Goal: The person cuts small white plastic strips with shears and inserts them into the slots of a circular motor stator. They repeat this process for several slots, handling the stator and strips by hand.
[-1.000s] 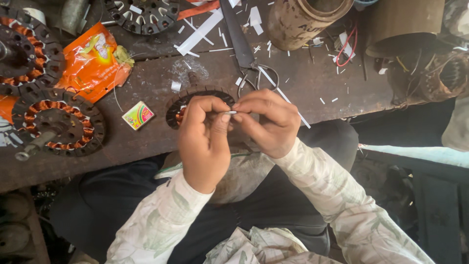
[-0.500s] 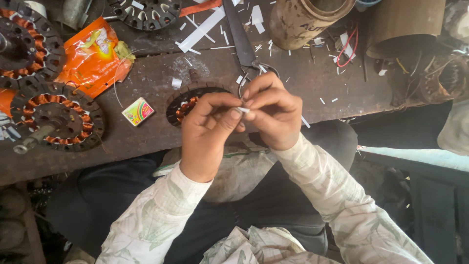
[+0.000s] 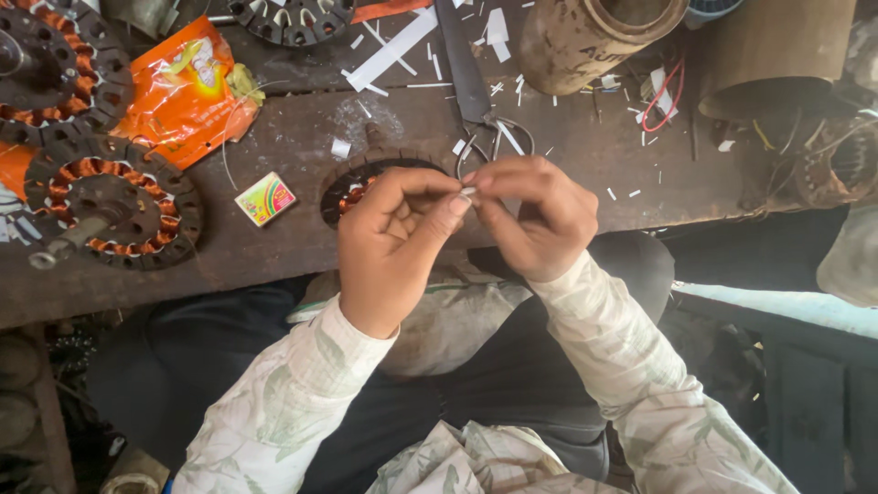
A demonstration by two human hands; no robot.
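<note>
A small white paper strip (image 3: 468, 191) is pinched between the fingertips of the left hand (image 3: 395, 247) and the right hand (image 3: 533, 220), which are brought together just above the near edge of the tabletop (image 3: 585, 155). The fingers of both hands are closed on the strip, thumb against forefinger. Directly behind the left hand, a round stator with copper windings (image 3: 352, 187) is seen lying on the tabletop, partly hidden by the knuckles. A pair of scissors (image 3: 476, 101) is laid just beyond the hands, handles toward the person. Further left, a small colourful matchbox (image 3: 265, 198) is found near a larger wound stator (image 3: 110, 210), and an orange plastic packet (image 3: 187, 91) is placed behind them. White paper scraps (image 3: 393, 50) are scattered over the surface, and a rusty cylinder (image 3: 594, 37) is laid at the far edge.
</note>
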